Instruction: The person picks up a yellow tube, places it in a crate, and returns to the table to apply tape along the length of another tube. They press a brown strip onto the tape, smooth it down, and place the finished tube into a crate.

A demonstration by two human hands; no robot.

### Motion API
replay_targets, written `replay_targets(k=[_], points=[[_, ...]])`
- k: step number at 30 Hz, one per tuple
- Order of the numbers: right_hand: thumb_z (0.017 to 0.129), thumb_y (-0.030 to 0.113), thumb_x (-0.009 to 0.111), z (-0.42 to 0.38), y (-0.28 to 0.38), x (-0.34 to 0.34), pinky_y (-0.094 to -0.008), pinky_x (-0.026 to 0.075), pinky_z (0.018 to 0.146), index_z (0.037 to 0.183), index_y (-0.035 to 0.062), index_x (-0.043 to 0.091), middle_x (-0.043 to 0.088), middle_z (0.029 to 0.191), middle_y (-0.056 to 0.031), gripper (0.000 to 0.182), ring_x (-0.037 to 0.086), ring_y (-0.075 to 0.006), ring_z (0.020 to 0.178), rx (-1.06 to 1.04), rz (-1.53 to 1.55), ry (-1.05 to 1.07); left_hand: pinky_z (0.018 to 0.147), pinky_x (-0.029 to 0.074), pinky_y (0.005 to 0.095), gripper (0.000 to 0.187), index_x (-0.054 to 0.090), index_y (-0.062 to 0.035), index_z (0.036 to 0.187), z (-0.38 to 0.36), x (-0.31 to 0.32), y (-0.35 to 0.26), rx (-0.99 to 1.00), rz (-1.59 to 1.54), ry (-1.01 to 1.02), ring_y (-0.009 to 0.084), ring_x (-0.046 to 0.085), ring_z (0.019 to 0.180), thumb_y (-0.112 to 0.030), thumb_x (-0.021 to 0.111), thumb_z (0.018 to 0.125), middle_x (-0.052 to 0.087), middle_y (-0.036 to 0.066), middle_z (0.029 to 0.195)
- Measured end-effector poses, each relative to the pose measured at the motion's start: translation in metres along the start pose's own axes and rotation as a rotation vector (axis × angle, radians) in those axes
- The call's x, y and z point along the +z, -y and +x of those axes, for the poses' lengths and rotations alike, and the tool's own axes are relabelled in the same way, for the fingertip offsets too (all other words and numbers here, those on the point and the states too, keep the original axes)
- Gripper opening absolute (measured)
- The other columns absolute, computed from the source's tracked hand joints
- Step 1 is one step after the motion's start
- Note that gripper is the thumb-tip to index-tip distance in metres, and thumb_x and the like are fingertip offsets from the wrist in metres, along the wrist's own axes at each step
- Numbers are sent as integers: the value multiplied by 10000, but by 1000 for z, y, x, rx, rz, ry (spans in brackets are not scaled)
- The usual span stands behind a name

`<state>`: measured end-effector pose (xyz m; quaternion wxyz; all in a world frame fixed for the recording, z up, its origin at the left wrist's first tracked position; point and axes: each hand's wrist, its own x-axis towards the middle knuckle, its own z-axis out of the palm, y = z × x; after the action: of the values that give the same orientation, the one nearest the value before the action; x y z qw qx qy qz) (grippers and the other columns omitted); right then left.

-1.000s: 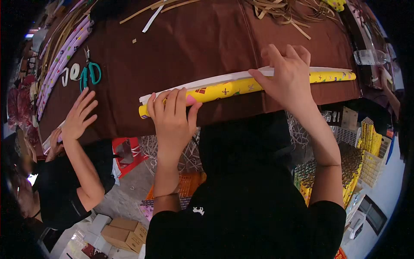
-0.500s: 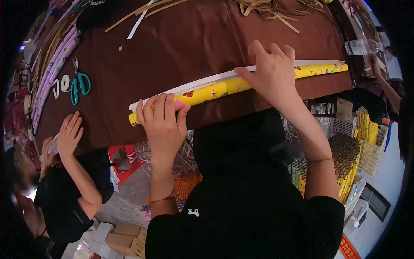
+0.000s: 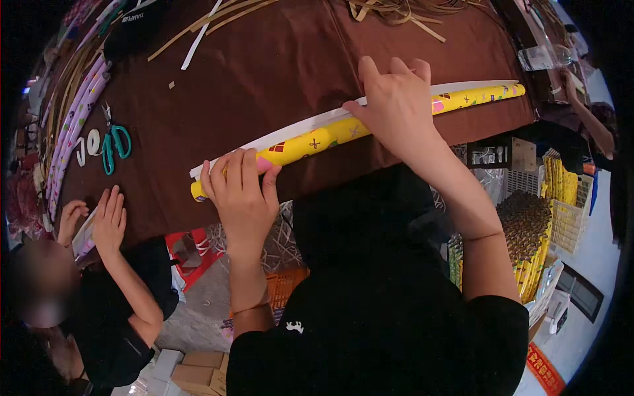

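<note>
A long yellow roll of printed wrapping paper (image 3: 316, 141) lies across the table, with a loose white edge (image 3: 290, 132) running along its far side. Near the roll's left end, my left hand (image 3: 243, 188) is closed over it, fingers on the far side and thumb on the near side. My right hand (image 3: 401, 112) grips it right of the middle. Its thumb presses at the white edge, while the other fingers bend over the far side. The hand hides the part of the roll beneath it.
Brown cloth covers the table (image 3: 251, 86). Green-handled scissors (image 3: 115, 146) lie at left near purple printed rolls (image 3: 76, 125). Brown strips (image 3: 389, 20) lie at the back. A co-worker's hands (image 3: 109, 224) hold a purple roll at lower left. A plastic bottle (image 3: 545, 58) lies at right.
The whole view has shifted slightly. More of the white edge shows between my hands. The co-worker's far hand has lifted a little from the purple roll.
</note>
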<state>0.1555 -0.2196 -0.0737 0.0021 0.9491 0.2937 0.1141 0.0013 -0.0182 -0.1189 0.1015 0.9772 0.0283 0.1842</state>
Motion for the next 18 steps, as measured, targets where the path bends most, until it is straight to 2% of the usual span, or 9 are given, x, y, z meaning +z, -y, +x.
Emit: replay_targets(k=[5,11,14,16,17,18], points=[[696,374,788,6,4,-4,-423,361,890,987,71,548,612,604,-52,484,599,-232,803,11,-20,113,1065,290,530,371,617,-16,1095,1,-1,1,0,-1,13,295,517,1091,-258,698,826,599,108,1116],[693,352,792,9,3,-5,-437,371,880,1011,68,549,621,620,-56,491,612,-247,824,-14,-29,141,1055,291,523,378,635,-24,1060,8,-3,-3,-6,20,15,295,520,1044,-301,658,805,597,102,1100],[681,343,797,11,4,-6,-437,375,871,1021,69,548,623,621,-54,502,613,-248,813,-8,-22,172,1016,317,514,379,642,-32,1036,19,0,-17,-20,110,11,291,522,1006,-327,642,799,587,98,1054],[676,342,799,9,3,-4,-435,375,870,1027,68,545,621,617,-53,513,613,-248,808,-22,-13,133,972,346,494,364,640,-37,1010,25,6,-32,25,68,-43,286,524,974,-326,642,789,571,92,1008],[671,342,802,9,2,-3,-432,375,869,1033,67,541,619,614,-53,524,613,-248,803,-21,-12,98,946,357,479,344,641,-26,1062,29,6,-43,18,13,45,315,514,1012,-273,616,824,584,123,1069],[668,340,802,10,2,-3,-433,374,867,1047,61,534,624,617,-57,542,617,-248,806,-22,-9,128,925,370,474,342,637,-16,1053,34,10,-53,30,-53,42,314,514,990,-264,620,817,582,124,1051]])
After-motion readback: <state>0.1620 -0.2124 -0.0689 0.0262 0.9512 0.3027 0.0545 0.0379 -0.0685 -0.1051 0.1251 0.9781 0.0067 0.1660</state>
